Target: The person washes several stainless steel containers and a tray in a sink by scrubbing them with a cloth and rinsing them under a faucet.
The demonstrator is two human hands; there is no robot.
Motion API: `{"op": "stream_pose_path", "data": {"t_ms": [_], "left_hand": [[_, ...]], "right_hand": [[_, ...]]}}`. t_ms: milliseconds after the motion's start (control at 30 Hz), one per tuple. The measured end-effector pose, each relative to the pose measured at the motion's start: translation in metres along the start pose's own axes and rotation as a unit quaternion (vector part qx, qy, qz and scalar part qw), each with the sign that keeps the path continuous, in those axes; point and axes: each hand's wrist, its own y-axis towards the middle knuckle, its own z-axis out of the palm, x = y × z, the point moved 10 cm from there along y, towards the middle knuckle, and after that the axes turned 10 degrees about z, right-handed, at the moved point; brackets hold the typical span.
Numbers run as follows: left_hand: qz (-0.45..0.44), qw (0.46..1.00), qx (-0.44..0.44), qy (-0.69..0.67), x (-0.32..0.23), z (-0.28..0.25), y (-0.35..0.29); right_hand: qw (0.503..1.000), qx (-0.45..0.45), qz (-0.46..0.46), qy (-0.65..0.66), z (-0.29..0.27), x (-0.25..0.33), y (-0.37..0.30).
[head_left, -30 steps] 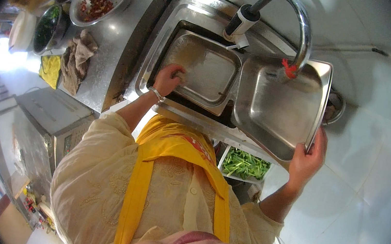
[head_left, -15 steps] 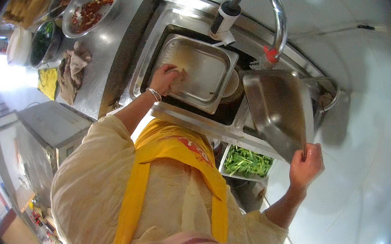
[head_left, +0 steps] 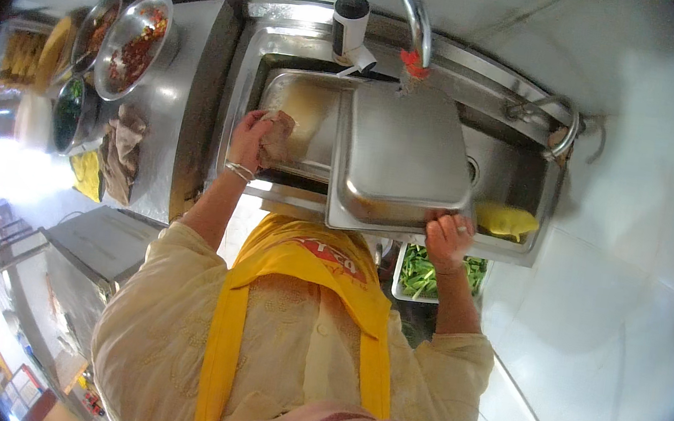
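The right hand (head_left: 447, 237) has its grip closed on the near rim of a big steel pan (head_left: 403, 155). The pan is turned bottom up and lies over the sink (head_left: 527, 171), right under the tap (head_left: 408, 9). The left hand (head_left: 249, 137) is squeezed shut on a brown rag (head_left: 279, 136) and presses it into a second steel pan (head_left: 302, 118), which sits in the left part of the sink.

I think the big pan is hard and stiff and will not bend. It looks wet and shiny, so it is likely slippery, and one hand on one edge may let it tip. The rolled rim is the best place to hold, one hand on each side. The rag is soft and floppy.

There is not much room. The tap hangs just over the far end of the pan. The two pans overlap in the middle. A yellow sponge (head_left: 504, 220) lies just beside the right hand. The tabletop (head_left: 188, 83) on the left is crowded with bowls of food (head_left: 130, 42) and more cloths (head_left: 121, 154).
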Motion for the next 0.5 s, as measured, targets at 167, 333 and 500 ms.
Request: {"op": "stream_pose_path", "data": {"t_ms": [167, 333, 500], "left_hand": [[-0.031, 0.99, 0.117, -0.071, -0.056, 0.072, -0.023], [-0.072, 0.967, 0.222, -0.098, -0.059, 0.142, -0.035], [-0.078, 0.94, 0.326, -0.061, -0.033, 0.205, -0.044]], "right_hand": [[0.993, 0.083, 0.054, 0.067, 0.05, -0.01, -0.035], [0.983, 0.132, 0.09, 0.087, 0.092, -0.027, -0.055], [0.972, 0.132, 0.152, 0.117, 0.116, -0.046, -0.068]]}}
